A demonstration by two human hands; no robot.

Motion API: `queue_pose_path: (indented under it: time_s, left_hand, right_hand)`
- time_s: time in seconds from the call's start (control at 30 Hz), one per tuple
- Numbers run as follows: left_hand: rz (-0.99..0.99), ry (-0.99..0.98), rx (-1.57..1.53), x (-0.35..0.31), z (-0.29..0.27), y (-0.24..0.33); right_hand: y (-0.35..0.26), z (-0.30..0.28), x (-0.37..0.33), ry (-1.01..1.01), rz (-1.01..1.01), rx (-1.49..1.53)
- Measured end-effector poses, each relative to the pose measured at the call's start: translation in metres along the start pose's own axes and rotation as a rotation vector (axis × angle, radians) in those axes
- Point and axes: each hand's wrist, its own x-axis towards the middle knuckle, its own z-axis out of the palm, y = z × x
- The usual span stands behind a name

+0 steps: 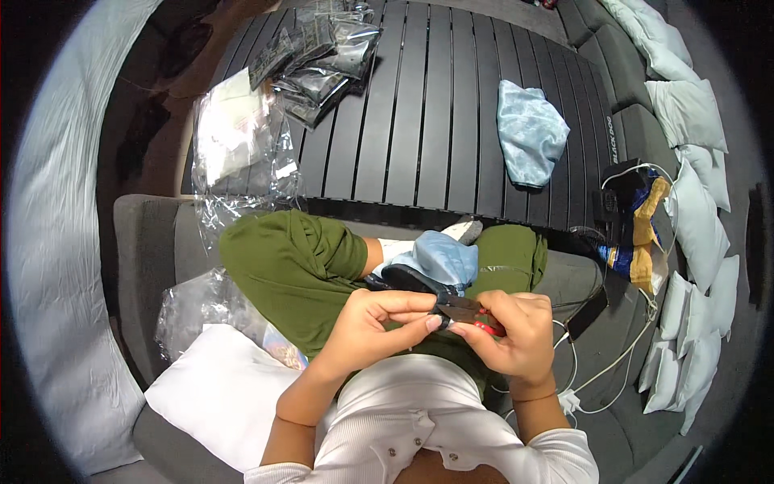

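Note:
My left hand [385,324] pinches a black band [445,300] between thumb and fingers, above my lap. Close against it, my right hand [513,332] grips a small dark brown flat piece [463,311] with bits of red showing at the fingers. Whether the red belongs to that piece or to a tool in the palm, I cannot tell. A light blue satiny cloth item [442,256] with a black edge lies bunched on my crossed legs, just beyond both hands. The band seems to run down to it, though the join is partly hidden.
On the black slatted table [419,105] lie another light blue satiny item [532,133], several dark packets [322,60] and clear plastic bags [242,137]. White cables [617,387] and a blue-and-yellow bag [637,234] sit at right. A white pillow [226,395] is at left.

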Motion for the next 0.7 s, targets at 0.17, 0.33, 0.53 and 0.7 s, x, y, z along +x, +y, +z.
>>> queue_pose_path:
  time_s: [0.17,0.33,0.53,0.7]
  left_hand:
    - [-0.003,0.000,-0.029,0.000,0.001,-0.002]
    - [-0.004,0.000,0.023,-0.001,0.001,-0.003]
    - [-0.073,-0.076,-0.056,-0.002,-0.006,-0.007]
    - [-0.094,-0.092,-0.131,-0.001,-0.007,-0.009]
  right_hand:
    - [0.002,-0.001,-0.001,-0.042,0.015,0.022]
    - [0.007,-0.005,-0.004,0.081,0.043,0.036]
    - [0.005,-0.011,-0.007,0.152,0.180,0.066]
    - [0.009,-0.004,-0.010,0.037,0.124,0.125]
